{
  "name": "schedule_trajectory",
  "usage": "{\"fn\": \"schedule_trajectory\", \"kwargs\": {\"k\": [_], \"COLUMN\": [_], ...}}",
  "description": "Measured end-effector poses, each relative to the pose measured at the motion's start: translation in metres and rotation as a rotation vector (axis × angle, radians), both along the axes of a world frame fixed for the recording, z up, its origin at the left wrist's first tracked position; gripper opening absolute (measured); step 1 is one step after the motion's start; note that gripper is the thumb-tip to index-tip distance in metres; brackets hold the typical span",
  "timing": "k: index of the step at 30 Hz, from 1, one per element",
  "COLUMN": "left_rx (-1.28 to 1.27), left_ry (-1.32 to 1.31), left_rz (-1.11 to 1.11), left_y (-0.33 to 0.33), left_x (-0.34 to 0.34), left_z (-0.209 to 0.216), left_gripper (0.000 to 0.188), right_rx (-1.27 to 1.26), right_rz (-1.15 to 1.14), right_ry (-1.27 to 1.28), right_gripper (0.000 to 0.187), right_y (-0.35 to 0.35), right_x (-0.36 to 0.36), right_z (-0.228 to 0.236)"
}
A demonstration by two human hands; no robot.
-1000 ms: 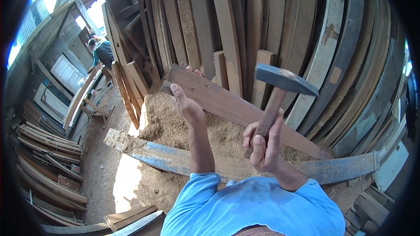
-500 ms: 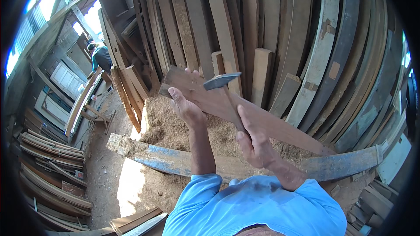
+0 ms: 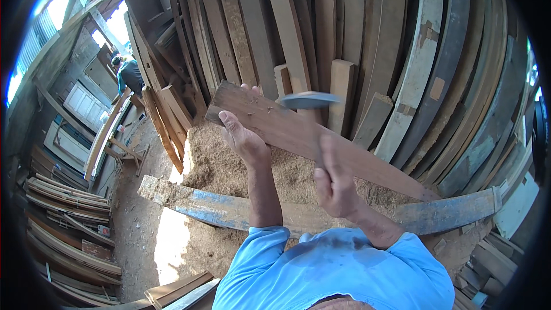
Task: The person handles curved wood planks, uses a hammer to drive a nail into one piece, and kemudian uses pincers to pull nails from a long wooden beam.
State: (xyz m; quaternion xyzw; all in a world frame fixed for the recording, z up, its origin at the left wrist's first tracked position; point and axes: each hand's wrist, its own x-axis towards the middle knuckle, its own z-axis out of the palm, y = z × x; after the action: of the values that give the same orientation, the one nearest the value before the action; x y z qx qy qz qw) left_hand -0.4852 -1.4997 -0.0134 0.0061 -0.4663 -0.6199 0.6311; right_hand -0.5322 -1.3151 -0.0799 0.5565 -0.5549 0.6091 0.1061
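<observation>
A long brown wooden plank (image 3: 287, 124) slants from upper left down to the right, its low end by the blue-stained board (image 3: 224, 206). My left hand (image 3: 244, 138) is closed round its upper end, thumb on the near edge and fingertips showing over the far edge. In my right hand (image 3: 336, 186) is a hammer (image 3: 310, 100), gripped by its handle; its grey head is smeared by motion and hangs above the plank, apart from it. Some small marks or bits show on the plank's face near my left hand.
Tall planks (image 3: 384, 40) lean in a row along the far side. Sawdust (image 3: 212, 161) covers the ground under the plank. More timber is stacked at left (image 3: 69, 195) and lower right (image 3: 493, 261). Another person (image 3: 129, 74) bends over a bench at far left.
The hammer head has moved right, away from the plank's upper end, and my right hand has tipped with it. My left hand keeps its hold on the plank.
</observation>
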Motion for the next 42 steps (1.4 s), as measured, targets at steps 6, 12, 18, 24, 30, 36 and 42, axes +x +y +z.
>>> {"fn": "schedule_trajectory", "kwargs": {"k": [6, 12, 18, 24, 30, 36, 42], "left_rx": [-0.020, 0.032, 0.014, 0.026, 0.042, 0.029, 0.092], "left_ry": [-0.027, -0.016, -0.017, -0.001, -0.007, -0.035, -0.010], "left_rz": [0.016, -0.003, 0.007, 0.000, -0.009, -0.017, -0.085], "left_y": [-0.008, 0.001, 0.000, 0.000, -0.006, -0.001, -0.006], "left_x": [-0.002, -0.003, -0.005, -0.003, 0.003, 0.000, 0.012], "left_z": [-0.007, 0.001, -0.004, -0.007, -0.012, -0.016, -0.023], "left_gripper": [0.063, 0.063, 0.062, 0.061, 0.061, 0.059, 0.061], "right_rx": [-0.150, 0.088, 0.091, 0.107, 0.283, 0.198, 0.221], "right_rz": [0.182, 0.072, 0.081, 0.108, 0.041, 0.080, 0.315], "right_ry": [-0.338, 0.040, -0.072, -0.228, 0.063, -0.074, -0.301], "right_gripper": [0.063, 0.063, 0.062, 0.061, 0.061, 0.063, 0.064], "right_y": [0.015, 0.006, 0.011, 0.024, 0.014, 0.007, 0.023], "right_x": [0.002, -0.017, -0.007, -0.008, -0.013, -0.012, 0.002], "right_z": [0.001, 0.013, 0.005, -0.002, 0.022, 0.001, 0.026]}}
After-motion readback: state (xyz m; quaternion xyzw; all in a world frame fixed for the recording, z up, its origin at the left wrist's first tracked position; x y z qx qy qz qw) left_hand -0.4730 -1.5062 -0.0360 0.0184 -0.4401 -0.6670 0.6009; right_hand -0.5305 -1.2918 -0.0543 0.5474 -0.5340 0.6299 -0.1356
